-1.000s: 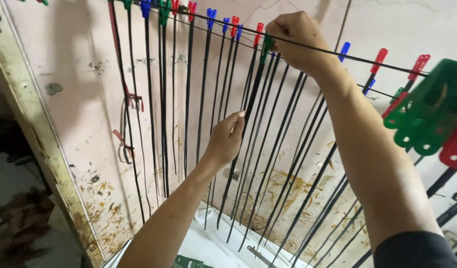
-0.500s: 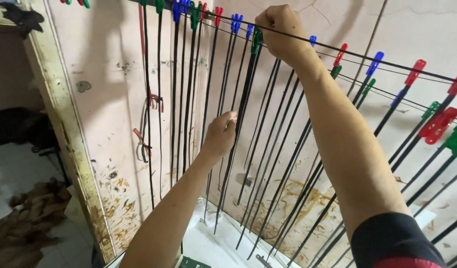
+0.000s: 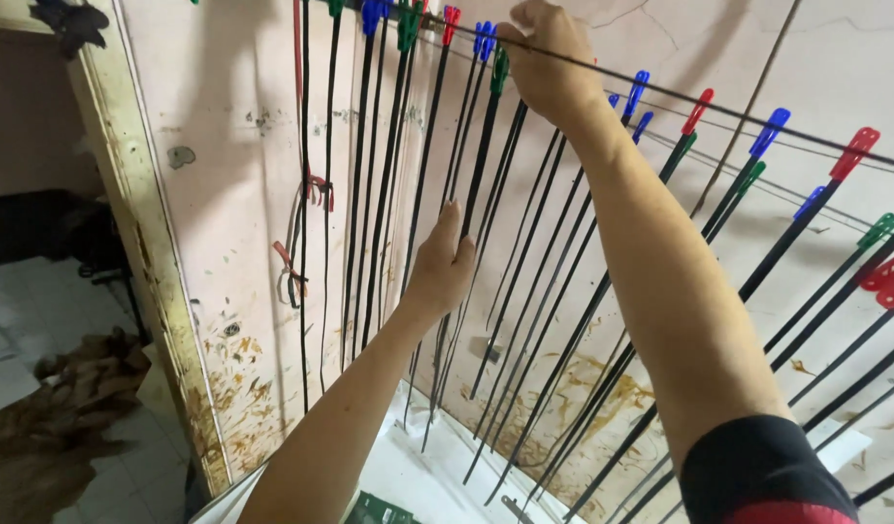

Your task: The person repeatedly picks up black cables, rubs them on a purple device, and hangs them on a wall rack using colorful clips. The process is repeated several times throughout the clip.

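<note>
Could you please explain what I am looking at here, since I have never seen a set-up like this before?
This is a single view from a camera worn on a person's head, looking along their own two bare arms. There is no machine. In front is a stained pale wall with thin wires strung across it. From the wires hang many long black strips, each clipped at the top by a coloured peg in red, blue or green. The left hand grips one of the black strips partway down. The right hand is raised to the wire, closed around the top of a strip beside a green peg. At the lower left there is a brown heap on the floor.
</note>
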